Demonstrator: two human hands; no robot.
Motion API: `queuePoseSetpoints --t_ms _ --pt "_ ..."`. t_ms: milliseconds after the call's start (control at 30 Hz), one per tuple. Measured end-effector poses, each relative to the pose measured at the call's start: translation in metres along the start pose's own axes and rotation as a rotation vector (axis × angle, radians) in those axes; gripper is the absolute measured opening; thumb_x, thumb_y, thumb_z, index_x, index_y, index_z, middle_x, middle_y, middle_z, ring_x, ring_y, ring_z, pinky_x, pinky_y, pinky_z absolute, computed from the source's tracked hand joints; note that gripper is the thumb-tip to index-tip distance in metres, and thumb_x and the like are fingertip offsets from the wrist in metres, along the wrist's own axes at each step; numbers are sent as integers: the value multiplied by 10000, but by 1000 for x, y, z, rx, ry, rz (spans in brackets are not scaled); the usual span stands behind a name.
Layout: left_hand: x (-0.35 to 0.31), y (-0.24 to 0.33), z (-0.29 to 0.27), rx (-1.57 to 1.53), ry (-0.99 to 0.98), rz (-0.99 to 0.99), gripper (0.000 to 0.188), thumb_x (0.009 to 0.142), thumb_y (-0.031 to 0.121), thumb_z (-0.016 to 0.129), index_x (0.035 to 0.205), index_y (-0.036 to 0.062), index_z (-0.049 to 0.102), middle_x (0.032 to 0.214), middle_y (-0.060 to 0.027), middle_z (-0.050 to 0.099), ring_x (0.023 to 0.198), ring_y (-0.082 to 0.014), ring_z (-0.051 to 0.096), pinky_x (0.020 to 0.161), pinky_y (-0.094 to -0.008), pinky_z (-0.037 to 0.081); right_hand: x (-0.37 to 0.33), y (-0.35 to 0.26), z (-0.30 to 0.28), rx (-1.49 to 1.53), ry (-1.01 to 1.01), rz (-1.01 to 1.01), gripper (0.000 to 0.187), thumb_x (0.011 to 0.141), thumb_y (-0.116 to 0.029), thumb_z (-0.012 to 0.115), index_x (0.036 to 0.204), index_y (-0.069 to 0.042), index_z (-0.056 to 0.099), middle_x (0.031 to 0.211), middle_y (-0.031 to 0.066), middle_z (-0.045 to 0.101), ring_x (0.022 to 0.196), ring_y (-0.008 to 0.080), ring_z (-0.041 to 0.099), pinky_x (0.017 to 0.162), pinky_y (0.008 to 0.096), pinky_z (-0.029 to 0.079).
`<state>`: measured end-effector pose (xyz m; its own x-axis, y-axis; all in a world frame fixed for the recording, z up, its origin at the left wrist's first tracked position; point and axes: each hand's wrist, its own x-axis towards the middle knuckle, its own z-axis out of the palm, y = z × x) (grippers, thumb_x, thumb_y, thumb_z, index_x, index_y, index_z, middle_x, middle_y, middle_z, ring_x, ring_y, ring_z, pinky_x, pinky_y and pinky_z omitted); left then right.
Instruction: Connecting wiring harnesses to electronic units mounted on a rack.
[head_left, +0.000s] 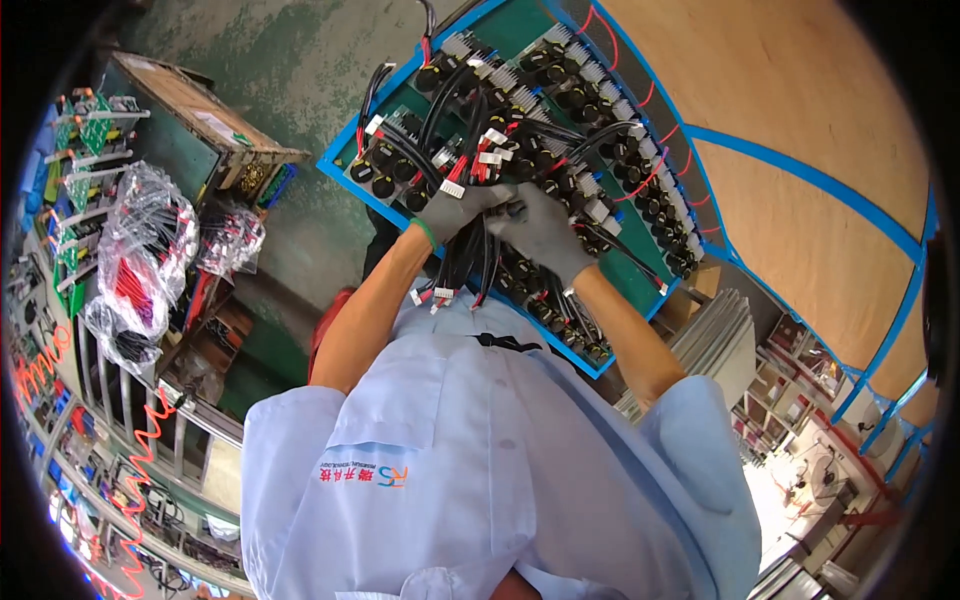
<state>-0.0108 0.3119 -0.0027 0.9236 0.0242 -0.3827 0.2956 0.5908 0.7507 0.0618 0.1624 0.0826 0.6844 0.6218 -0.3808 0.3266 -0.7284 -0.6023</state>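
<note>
Both gloved hands meet over the blue-edged tray point(345, 172) of circuit boards. From here I see my left hand point(452, 212) clamped around a bundle of black cables point(470, 262) at the tray's near middle. Just beside it, my right hand point(545, 232) curls its fingers onto the same bundle. White connectors point(452, 188) poke out above the tray's boards.

Both gloves point(452, 212) point(545, 235) are soft grey knit cloth. The wires point(470, 260) have smooth, shiny plastic skins. The boards point(520, 130) look matt green. The bags point(150, 250) are crinkly clear plastic. The wall panel point(800, 110) is rough brown wood.
</note>
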Motion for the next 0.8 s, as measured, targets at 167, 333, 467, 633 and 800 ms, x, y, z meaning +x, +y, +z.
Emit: queuePoseSetpoints --t_ms 167,333,467,633,800 --pt "3 8 10 -95 -40 109 335 896 202 758 1186 71 654 979 -11 696 859 -128 656 780 -307 546 -5 9 21 156 4 96 583 793 -220 757 1246 12 473 920 217 681 866 302 700 762 402 538" --pt "0 6 3 93 -18 -45 322 835 132 798 1122 49 678 1020 -24 697 913 -135 642 835 -317 530 -5 39 5 216 232 63 499 867 -198 576 1313 2 475 959 284 668 919 464 651 786 515 501" --pt "-6 11 9 148 3 -30 205 846 155 773 1012 65 693 855 16 652 753 -89 587 692 -302 504 14 27 -48 17 194 104 437 943 -364 525 1248 -67 620 967 234 696 935 418 668 798 495 512" --pt "-5 10 2 113 30 -102 270 840 204 776 1010 14 686 913 -43 695 801 -129 639 741 -301 517 75 22 -103 -44 -4 -56 291 939 -245 542 1087 -39 686 958 224 704 952 397 673 814 484 514" --pt "-14 28 11 150 21 -82 305 859 198 760 1105 46 662 893 -24 671 796 -119 616 721 -312 517 141 37 -111 -205 -28 -153 318 931 -197 533 1176 -29 647 1069 228 690 1000 396 656 863 474 504"
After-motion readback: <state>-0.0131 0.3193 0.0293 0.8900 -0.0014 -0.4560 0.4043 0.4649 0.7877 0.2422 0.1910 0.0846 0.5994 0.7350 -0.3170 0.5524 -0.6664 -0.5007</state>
